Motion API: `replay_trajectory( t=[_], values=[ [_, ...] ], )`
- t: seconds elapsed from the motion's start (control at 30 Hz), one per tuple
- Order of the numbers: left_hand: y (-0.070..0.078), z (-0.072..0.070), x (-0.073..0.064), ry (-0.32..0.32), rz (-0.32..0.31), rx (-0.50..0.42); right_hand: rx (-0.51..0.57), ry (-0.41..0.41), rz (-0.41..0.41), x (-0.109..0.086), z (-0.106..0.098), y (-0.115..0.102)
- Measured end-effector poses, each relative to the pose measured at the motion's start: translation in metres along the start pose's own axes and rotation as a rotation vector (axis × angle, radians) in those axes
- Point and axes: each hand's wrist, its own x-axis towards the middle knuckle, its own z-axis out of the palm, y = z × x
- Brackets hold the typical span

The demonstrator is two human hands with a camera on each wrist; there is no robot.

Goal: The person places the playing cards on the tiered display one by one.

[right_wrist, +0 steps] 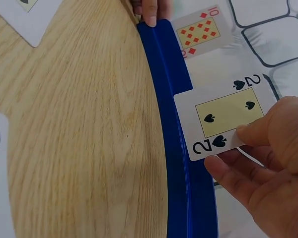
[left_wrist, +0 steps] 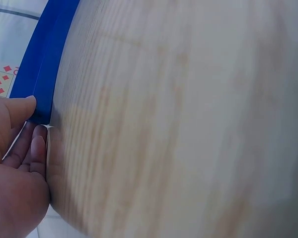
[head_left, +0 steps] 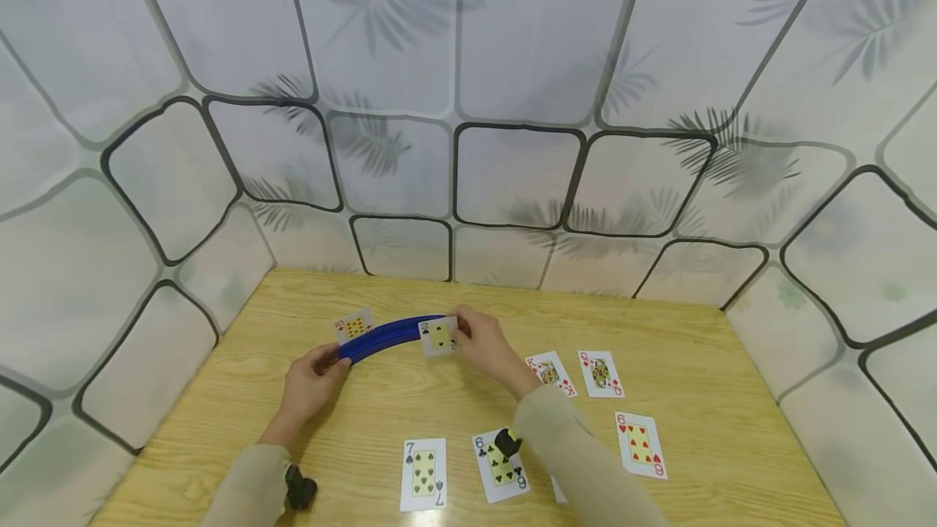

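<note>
A curved blue card holder (head_left: 391,335) stands toward the back left of the table. My left hand (head_left: 313,385) grips its left end, thumb on the front face, as the left wrist view also shows. Just beside that hand, the ten of diamonds (right_wrist: 198,33) stands in the holder, leaning back. My right hand (head_left: 485,345) pinches the two of spades (right_wrist: 226,116) between thumb and fingers at one edge. That card is held face toward me and overlaps the holder's right part in the head and right wrist views.
Face-up cards lie on the wooden table (head_left: 351,429): a seven of spades (head_left: 424,474), a black six (head_left: 501,470), a red king (head_left: 551,372), a red queen (head_left: 600,373) and a six of hearts (head_left: 640,446). My right sleeve (head_left: 578,454) covers most of another card. Patterned walls enclose the table.
</note>
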Motion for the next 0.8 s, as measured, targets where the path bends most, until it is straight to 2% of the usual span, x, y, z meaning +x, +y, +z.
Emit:
replay_trajectory(
  t=[0.07,0.4,0.8],
  values=[
    [0.000,0.000,0.000,0.000,0.000,-0.001,-0.003,0.003,-0.012,0.002,0.001,-0.002],
    [0.001,0.000,0.000,0.015,0.026,0.016,0.042,-0.008,0.028,0.013,0.007,-0.012],
    [0.001,0.000,0.000,0.005,0.008,0.021,0.031,0.007,0.026,0.029,0.020,-0.020]
  ],
)
